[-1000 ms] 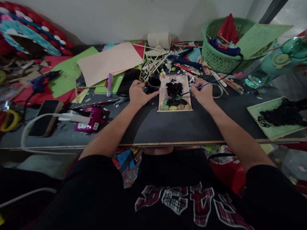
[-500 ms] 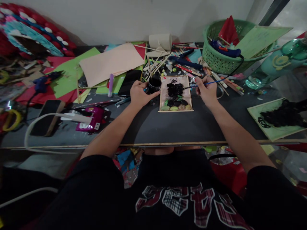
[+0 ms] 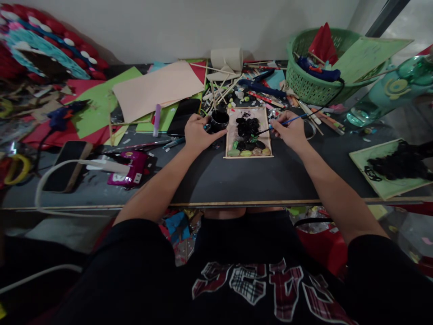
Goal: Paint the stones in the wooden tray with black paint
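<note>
My right hand [image 3: 288, 130] pinches a thin paintbrush [image 3: 293, 119] with a blue handle, its dark tip at the stones on a small framed panel [image 3: 231, 125]. Black paint covers the stones [image 3: 248, 127] in the panel's middle, while the lowest row [image 3: 246, 153] still shows green and tan. To the panel's left stands a small jar of black paint [image 3: 219, 119]. My left hand [image 3: 199, 134] curls round the jar's near left side, with the thumb reaching the panel's left edge.
A green basket [image 3: 309, 85] and a water bottle [image 3: 382, 92] stand at the right. Another black-painted panel [image 3: 367, 155] lies at the right edge. Paper sheets [image 3: 157, 90], a phone [image 3: 66, 166] and a purple power block [image 3: 130, 169] lie left; sticks and scraps fill the back.
My right hand has moved slightly left and down, taking the brush tip from the upper right of the black stones to their lower part. My left hand stays at the jar.
</note>
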{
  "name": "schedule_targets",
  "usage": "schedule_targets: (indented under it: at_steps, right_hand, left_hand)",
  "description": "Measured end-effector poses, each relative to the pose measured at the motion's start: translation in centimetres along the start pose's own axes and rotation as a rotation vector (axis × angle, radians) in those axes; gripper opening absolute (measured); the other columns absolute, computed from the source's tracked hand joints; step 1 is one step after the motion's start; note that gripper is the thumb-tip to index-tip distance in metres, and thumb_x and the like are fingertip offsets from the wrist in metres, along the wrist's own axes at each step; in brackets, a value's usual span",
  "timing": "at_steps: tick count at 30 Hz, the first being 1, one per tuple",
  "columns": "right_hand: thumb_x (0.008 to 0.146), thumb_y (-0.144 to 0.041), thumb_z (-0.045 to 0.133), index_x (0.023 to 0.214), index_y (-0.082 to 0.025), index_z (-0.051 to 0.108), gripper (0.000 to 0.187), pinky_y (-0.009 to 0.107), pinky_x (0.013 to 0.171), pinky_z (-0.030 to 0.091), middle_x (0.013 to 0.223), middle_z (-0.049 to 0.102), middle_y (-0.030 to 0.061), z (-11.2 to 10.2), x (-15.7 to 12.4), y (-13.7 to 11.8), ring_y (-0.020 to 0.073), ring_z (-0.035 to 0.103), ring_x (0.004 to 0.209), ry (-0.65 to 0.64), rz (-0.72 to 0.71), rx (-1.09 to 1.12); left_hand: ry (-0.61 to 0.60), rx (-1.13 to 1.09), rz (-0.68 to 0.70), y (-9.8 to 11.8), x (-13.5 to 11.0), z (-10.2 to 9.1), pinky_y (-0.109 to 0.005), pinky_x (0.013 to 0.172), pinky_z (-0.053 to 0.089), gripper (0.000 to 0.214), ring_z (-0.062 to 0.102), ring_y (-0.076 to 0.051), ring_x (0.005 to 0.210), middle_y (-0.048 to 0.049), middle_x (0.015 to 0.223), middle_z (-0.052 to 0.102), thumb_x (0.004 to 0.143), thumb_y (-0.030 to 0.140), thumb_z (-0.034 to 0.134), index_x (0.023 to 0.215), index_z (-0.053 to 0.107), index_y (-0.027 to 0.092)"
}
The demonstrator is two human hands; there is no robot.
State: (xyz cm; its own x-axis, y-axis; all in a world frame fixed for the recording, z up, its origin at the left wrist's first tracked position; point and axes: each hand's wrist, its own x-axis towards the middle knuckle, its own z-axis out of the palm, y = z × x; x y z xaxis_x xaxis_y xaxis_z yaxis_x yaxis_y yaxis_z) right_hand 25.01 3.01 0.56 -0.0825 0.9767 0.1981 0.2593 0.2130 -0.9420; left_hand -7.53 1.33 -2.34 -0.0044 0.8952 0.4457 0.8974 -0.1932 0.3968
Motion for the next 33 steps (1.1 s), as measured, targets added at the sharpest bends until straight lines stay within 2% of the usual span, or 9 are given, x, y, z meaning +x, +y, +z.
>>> schedule_targets:
  at_steps: [3,8,12,20,24,28,33]
  right_hand:
    - [0.076,-0.045,0.080,0.072,-0.023,0.050,0.037,0.032,0.050,0.047,0.061,0.057,-0.0010,0.0,0.1,0.0,0.0126,0.053,0.051,-0.002,-0.030,-0.044]
    - [0.075,-0.039,0.080,0.068,-0.023,0.049,0.035,0.033,0.057,0.048,0.065,0.054,-0.0007,-0.3,0.1,-0.2,0.0139,0.053,0.061,-0.018,-0.123,-0.143]
    - [0.075,-0.034,0.078,0.068,-0.024,0.048,0.033,0.033,0.061,0.048,0.065,0.051,-0.0016,-0.3,-0.2,-0.9,0.0137,0.052,0.064,-0.059,-0.146,-0.152]
    - [0.076,-0.028,0.073,0.069,-0.023,0.047,0.028,0.032,0.060,0.045,0.065,0.053,-0.0014,-0.5,-0.4,-1.5,0.0127,0.050,0.061,-0.033,-0.147,-0.080]
    - [0.074,-0.028,0.075,0.066,-0.023,0.048,0.029,0.034,0.060,0.045,0.065,0.053,-0.0016,-0.7,-0.3,-1.4,0.0123,0.049,0.060,-0.053,-0.176,-0.147]
    - [0.071,-0.034,0.080,0.063,-0.024,0.049,0.034,0.036,0.063,0.049,0.064,0.053,-0.0014,-0.7,-0.2,-1.1,0.0129,0.050,0.059,-0.063,-0.222,-0.198]
    - [0.079,-0.059,0.074,0.076,-0.025,0.055,0.039,0.035,0.060,0.051,0.066,0.054,0.0002,-1.1,0.1,-1.1,0.0159,0.055,0.064,0.077,-0.158,-0.074]
  left_hand:
    - [-0.015,-0.006,-0.006,0.1,0.0,-0.1,-0.044,0.093,0.050,0.077,0.059,-0.032,0.099,-0.0111,0.090,0.060,0.067,0.086,0.064,0.101,0.069,0.018]
    - [0.045,-0.012,0.018,0.1,0.0,0.0,-0.043,0.089,0.052,0.074,0.059,-0.030,0.093,-0.0094,0.085,0.060,0.065,0.087,0.064,0.096,0.069,0.020]
    - [0.030,0.006,-0.013,0.1,0.0,-0.1,-0.042,0.088,0.051,0.075,0.060,-0.030,0.094,-0.0096,0.087,0.059,0.065,0.086,0.065,0.098,0.070,0.019]
    - [0.052,0.004,-0.005,0.2,0.0,-0.1,-0.041,0.086,0.052,0.076,0.060,-0.030,0.092,-0.0088,0.082,0.060,0.062,0.089,0.064,0.091,0.070,0.019]
    - [0.036,0.007,-0.006,0.3,0.0,-0.1,-0.042,0.087,0.052,0.075,0.060,-0.030,0.092,-0.0089,0.082,0.060,0.063,0.089,0.064,0.091,0.070,0.019]
    - [0.034,0.017,0.010,0.3,0.1,-0.1,-0.043,0.086,0.052,0.075,0.060,-0.031,0.092,-0.0095,0.082,0.061,0.063,0.088,0.065,0.093,0.070,0.020]
    - [0.046,-0.007,0.011,0.3,0.0,-0.2,-0.044,0.087,0.052,0.075,0.060,-0.031,0.092,-0.0097,0.083,0.061,0.063,0.088,0.065,0.096,0.070,0.020]
